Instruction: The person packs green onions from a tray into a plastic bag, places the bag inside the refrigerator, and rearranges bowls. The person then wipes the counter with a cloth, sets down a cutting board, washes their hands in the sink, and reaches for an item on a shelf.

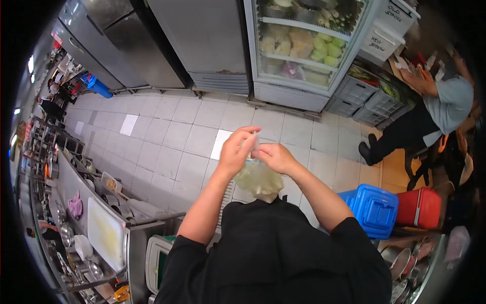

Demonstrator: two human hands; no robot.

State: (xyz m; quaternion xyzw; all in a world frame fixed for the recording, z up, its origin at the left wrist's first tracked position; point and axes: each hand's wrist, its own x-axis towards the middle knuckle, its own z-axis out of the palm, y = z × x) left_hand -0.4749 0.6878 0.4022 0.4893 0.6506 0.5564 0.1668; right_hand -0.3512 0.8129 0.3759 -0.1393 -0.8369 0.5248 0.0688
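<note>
A slack pinch could drop or spill the bag (257, 181)
Your left hand (239, 153) and right hand (276, 157), fingers drawn together, pinch its gathered neck above the floor (195, 139), well apart from the near corner of the bench (72, 178); slick plastic or the load's weight could work it loose; it looks clear, rounded and crumpled, pale yellow-green inside

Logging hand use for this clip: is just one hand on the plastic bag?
No, the left hand and the right hand both grasp the top of the plastic bag.
</note>
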